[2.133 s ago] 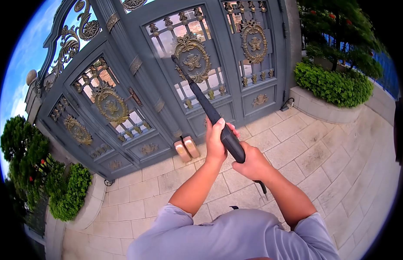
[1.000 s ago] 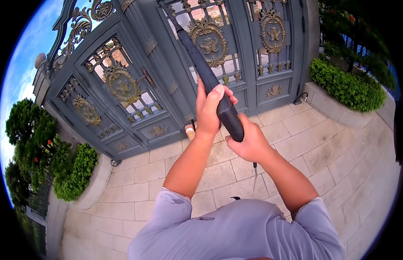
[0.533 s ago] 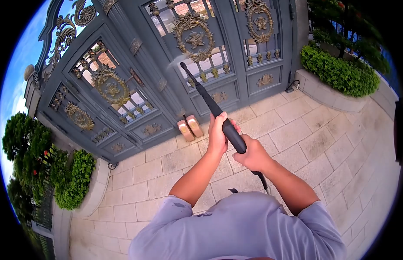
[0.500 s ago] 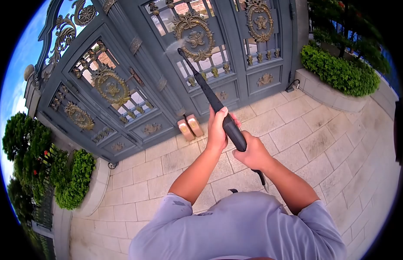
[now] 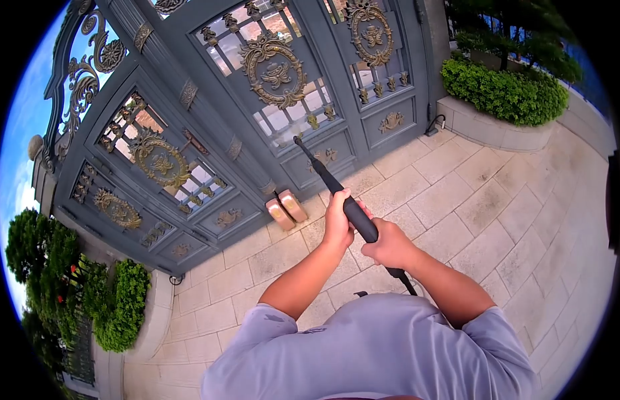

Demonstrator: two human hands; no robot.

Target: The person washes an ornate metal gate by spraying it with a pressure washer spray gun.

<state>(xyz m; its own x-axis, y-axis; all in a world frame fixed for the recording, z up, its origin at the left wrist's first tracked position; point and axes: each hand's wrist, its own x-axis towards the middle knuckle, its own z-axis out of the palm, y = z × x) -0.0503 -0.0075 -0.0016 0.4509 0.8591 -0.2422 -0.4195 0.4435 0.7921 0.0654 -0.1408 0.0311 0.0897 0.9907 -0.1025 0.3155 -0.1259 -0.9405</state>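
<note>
A black pressure washer wand (image 5: 355,217) slants up and away from my body in both hands. My left hand (image 5: 338,224) is wrapped around the front of its thick grip. Behind it, my right hand (image 5: 389,245) closes on the rear handle, where a black hose drops away below. The nozzle end points at the lower part of a grey metal gate (image 5: 310,148), and faint spray shows just past the tip. Bronze-coloured wreath ornaments (image 5: 275,71) decorate the gate panels above.
Two copper-coloured boxes (image 5: 287,210) stand at the foot of the gate. Pale stone paving (image 5: 450,200) covers the ground. Planters with green bushes flank the gate, one hedge (image 5: 503,93) at right and another bush (image 5: 123,307) at left.
The wand tip has swung down from beside the middle wreath ornament to the gate's lower rail, and its spray looks fainter. Both hands keep their hold; the view has shifted slightly.
</note>
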